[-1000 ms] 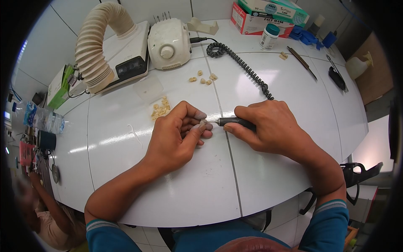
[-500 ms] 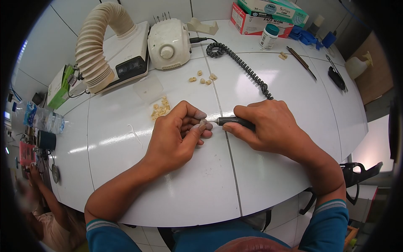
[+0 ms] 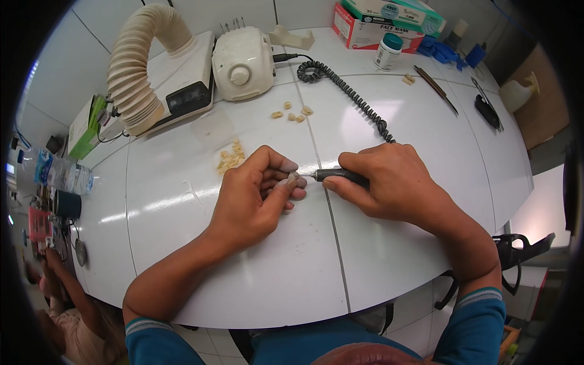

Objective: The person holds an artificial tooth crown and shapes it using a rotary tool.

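Observation:
Between the thumb and fingers of my left hand is a small pale tooth-shaped piece, mostly covered by the fingertips. My right hand grips a dark rotary handpiece, its thin metal bit pointing left and meeting the piece. Grey dust coats my left fingertips. Just behind that hand lies a pile of yellowish tooth-like pieces, and several more loose tooth-like pieces are spread farther back. The handpiece's rear end is hidden in my right palm.
A coiled black cord runs from the white control unit. At the back left is a ribbed suction hose. A capped bottle, mask boxes, and a brown pointed tool lie at the back right. Another person's arm shows lower left.
My hands, the handpiece and the tooth-shaped piece hold nearly the same position. The view has shifted very slightly. At the lower left, the other person's head and arm have moved a little.

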